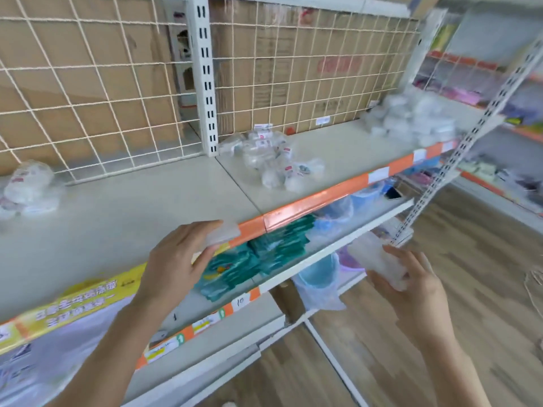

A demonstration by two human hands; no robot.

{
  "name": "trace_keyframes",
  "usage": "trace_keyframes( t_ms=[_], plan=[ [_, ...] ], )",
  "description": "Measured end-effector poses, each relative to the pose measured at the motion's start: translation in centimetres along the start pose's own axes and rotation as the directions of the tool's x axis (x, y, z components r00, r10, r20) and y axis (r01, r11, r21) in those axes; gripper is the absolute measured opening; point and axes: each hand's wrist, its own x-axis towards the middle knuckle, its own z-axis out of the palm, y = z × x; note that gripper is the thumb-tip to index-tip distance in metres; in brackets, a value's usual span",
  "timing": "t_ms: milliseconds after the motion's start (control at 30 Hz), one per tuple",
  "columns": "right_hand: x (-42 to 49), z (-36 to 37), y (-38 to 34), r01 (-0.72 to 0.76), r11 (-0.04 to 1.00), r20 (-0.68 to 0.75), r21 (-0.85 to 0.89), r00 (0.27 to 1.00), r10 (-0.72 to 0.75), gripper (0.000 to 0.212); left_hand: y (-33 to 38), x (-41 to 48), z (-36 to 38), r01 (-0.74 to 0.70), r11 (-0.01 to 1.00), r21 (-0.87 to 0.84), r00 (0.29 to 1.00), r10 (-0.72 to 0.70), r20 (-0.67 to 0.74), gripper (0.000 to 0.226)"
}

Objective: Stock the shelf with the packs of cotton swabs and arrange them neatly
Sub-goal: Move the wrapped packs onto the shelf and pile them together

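Left hand (176, 259) grips a clear pack (222, 232) at the shelf (132, 207) edge, frame centre; right hand (411, 286) holds packs (379, 262) lower right. Bare shelf lies beyond.

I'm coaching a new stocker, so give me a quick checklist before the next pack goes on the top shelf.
1. Left hand has a pack: ok, held at the shelf edge.
2. Right hand has a pack: ok, held off the shelf.
3. Free space on the shelf in front: ok.
4. Packs already there neat: not ok, loose heap.
5. Pack labels facing forward: cannot tell, blurred.
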Motion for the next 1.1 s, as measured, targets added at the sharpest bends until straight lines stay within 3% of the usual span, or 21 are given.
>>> trace_keyframes(
  t_ms=[600, 867, 1100],
  plan=[
    [7.1, -5.0, 7.0, -0.309, 0.940, -0.320, -0.144, 0.914, 0.251, 0.042, 4.2, 16.9, 16.2, -0.206, 0.917, -0.341, 0.968, 0.242, 0.066, 0.034],
    [10.1, -6.7, 12.4, -0.410, 0.903, -0.373, -0.130, 0.864, 0.339, 0.043, 7.1, 21.4, 22.8, -0.193, 0.898, -0.395, 0.962, 0.253, 0.105, 0.034],
    [16.6, -9.1, 19.7, -0.391, 0.916, -0.343, -0.095, 0.876, 0.339, 0.042, 10.6, 25.8, 29.9, -0.152, 0.917, -0.368, 0.979, 0.191, 0.072, 0.033]
  ],
)
